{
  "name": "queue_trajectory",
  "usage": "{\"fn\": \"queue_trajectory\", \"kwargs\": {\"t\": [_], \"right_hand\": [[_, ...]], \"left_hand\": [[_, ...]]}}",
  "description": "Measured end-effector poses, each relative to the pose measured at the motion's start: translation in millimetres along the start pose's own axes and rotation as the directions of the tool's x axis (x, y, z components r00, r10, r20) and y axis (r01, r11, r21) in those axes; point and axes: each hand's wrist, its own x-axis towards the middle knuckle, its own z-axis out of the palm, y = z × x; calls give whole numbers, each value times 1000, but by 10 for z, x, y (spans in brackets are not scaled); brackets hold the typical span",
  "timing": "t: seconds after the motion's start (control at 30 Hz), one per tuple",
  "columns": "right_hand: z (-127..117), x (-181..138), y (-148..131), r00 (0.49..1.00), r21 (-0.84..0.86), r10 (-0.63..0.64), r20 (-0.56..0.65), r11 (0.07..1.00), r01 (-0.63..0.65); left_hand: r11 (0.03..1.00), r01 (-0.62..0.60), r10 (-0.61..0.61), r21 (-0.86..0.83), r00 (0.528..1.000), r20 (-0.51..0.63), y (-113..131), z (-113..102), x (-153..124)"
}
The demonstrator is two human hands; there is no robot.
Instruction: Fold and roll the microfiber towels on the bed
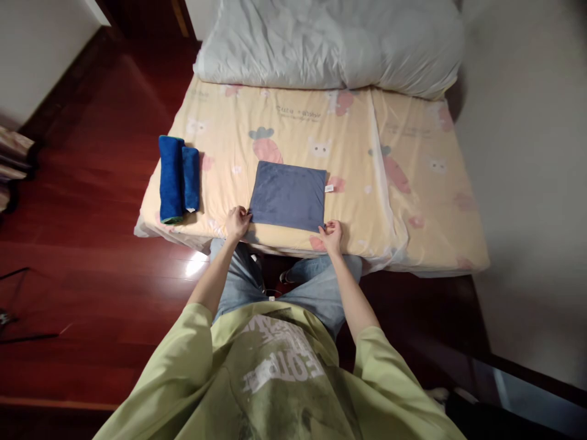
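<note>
A grey-blue cloth, perhaps a folded towel, lies flat on the bed in front of me. A small white tag sticks out from its right edge. My left hand pinches its near left corner. At the near right corner, my right hand has its fingertips closed on the cloth. To the left lie two rolled blue towels side by side, a longer roll with a green edge and a shorter roll.
The bed has a yellow sheet printed with carrots and rabbits. A bulky pale quilt is heaped at its far end. A wall stands on the right, and dark red wooden floor stretches along the left.
</note>
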Motion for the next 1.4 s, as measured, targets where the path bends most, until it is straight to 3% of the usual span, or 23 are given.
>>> {"fn": "queue_trajectory", "kwargs": {"t": [0.1,0.17,0.27,0.37,0.63,0.93,1.17,1.4], "right_hand": [[-33,-71,-29,974,-132,-227,30,965,229],[-59,-119,-47,945,-203,-310,99,924,325],[-106,-164,-62,911,-298,-345,225,866,401],[-168,-154,-67,871,-296,-335,360,844,447],[-380,-112,-73,819,-239,-352,453,838,491],[-205,-21,-65,868,-218,-269,417,897,383],[-258,104,-90,799,-241,-321,509,838,490],[-232,207,-49,879,-129,-251,404,936,327]], "left_hand": [[994,-102,104,50,994,-30,17,-24,-82],[977,-202,200,66,979,34,-1,-61,-128],[933,-358,343,43,919,194,-67,-123,-153],[907,-420,403,4,873,275,-146,-163,-144],[917,-397,387,-36,866,317,-193,-203,-155],[949,-308,287,68,933,216,-26,-81,-113],[963,-265,255,38,952,172,-12,-104,-66],[975,-219,219,-18,961,166,-7,-144,69]]}}
